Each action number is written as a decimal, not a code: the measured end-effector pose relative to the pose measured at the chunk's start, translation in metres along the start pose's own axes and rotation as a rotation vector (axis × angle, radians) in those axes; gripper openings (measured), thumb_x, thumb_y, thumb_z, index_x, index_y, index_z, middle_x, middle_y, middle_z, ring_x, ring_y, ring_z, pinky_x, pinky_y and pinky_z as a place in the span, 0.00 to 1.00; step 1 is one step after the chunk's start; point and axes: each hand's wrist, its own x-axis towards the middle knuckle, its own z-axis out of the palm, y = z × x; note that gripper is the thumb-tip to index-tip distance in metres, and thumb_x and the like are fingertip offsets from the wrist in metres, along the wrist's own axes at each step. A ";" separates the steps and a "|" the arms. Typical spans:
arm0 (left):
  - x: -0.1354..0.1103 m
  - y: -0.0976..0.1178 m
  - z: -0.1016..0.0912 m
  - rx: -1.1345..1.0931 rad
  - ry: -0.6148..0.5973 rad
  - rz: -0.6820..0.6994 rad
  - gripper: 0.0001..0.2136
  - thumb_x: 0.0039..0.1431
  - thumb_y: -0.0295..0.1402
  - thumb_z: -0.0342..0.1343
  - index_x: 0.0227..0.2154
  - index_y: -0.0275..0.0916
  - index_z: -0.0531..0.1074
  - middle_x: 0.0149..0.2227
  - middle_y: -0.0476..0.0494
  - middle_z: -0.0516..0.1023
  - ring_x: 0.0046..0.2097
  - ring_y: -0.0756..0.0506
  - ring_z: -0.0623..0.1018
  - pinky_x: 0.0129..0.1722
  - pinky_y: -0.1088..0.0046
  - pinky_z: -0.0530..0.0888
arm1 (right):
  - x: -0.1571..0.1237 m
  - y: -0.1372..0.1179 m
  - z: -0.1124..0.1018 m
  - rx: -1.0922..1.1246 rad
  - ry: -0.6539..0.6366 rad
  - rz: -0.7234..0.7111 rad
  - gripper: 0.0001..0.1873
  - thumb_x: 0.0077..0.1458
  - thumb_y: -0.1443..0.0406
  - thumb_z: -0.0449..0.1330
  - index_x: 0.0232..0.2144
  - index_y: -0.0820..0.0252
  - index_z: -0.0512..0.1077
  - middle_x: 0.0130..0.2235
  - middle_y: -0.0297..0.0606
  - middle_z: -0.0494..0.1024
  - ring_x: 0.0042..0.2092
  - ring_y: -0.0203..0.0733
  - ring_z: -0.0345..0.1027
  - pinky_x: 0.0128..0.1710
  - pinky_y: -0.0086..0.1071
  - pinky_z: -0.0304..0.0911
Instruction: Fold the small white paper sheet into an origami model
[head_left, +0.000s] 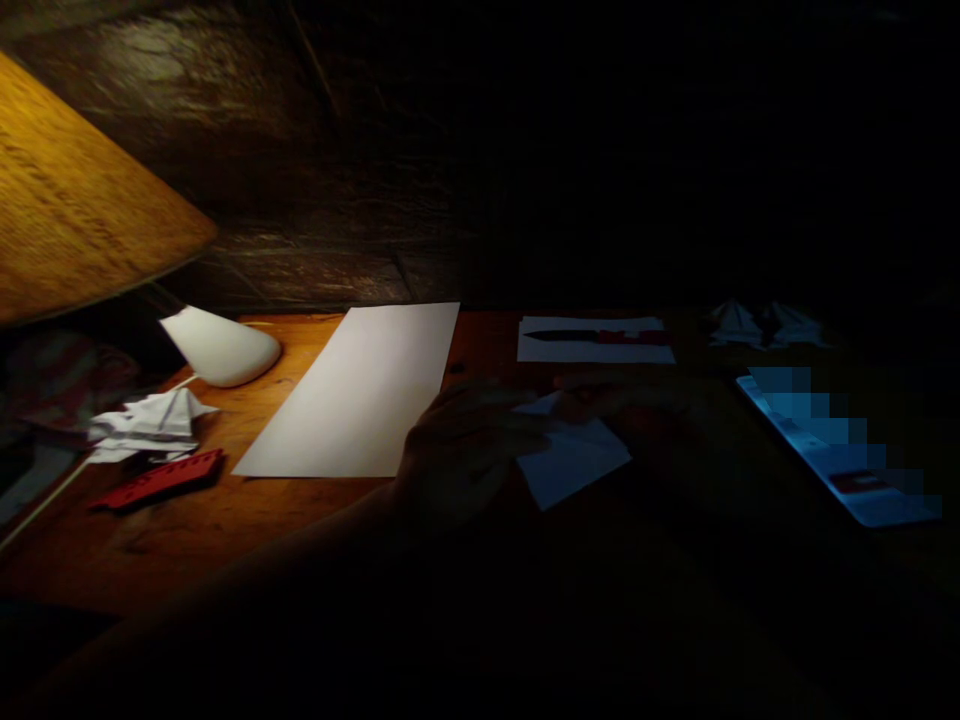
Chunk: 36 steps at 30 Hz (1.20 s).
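Both my hands are dark shapes at the middle of the wooden desk. My left hand (465, 450) grips the left corner of a small folded piece of white paper (574, 462). My right hand (619, 398) lies in deep shadow over the paper's top edge, and its fingers are hard to make out. To the left of my hands lies a long sheet of white paper (352, 395), flat and apart from them. A white sheet bearing a long dark and red object (596, 338) lies just beyond my hands.
A white cone-shaped lamp head (220, 346) stands at the left, beside crumpled white paper (146, 425) and a red perforated plastic strip (161, 478). A folded white paper shape (765, 325) sits at the far right. A glowing, blurred screen (832, 445) lies nearby. A tan curved shade (75, 190) overhangs the left.
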 end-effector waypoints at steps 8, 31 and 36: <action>-0.003 -0.006 -0.002 0.127 -0.043 0.093 0.09 0.64 0.22 0.58 0.39 0.44 0.79 0.49 0.51 0.85 0.58 0.43 0.78 0.60 0.56 0.71 | -0.007 -0.001 -0.004 0.019 0.041 0.176 0.09 0.61 0.59 0.63 0.34 0.49 0.84 0.43 0.40 0.84 0.48 0.50 0.77 0.48 0.45 0.72; -0.005 0.002 0.013 -0.644 -0.187 -0.829 0.16 0.55 0.37 0.67 0.43 0.39 0.71 0.35 0.49 0.76 0.35 0.49 0.74 0.31 0.76 0.70 | -0.006 0.023 -0.002 -0.091 0.018 0.142 0.23 0.52 0.69 0.70 0.49 0.49 0.72 0.48 0.35 0.79 0.48 0.43 0.76 0.45 0.37 0.75; -0.003 0.000 0.016 -0.609 -0.183 -1.004 0.12 0.55 0.38 0.66 0.33 0.37 0.71 0.28 0.52 0.72 0.29 0.51 0.72 0.26 0.78 0.66 | -0.005 0.019 -0.001 -0.123 -0.009 0.163 0.19 0.55 0.63 0.70 0.49 0.50 0.73 0.47 0.35 0.80 0.47 0.43 0.76 0.45 0.38 0.75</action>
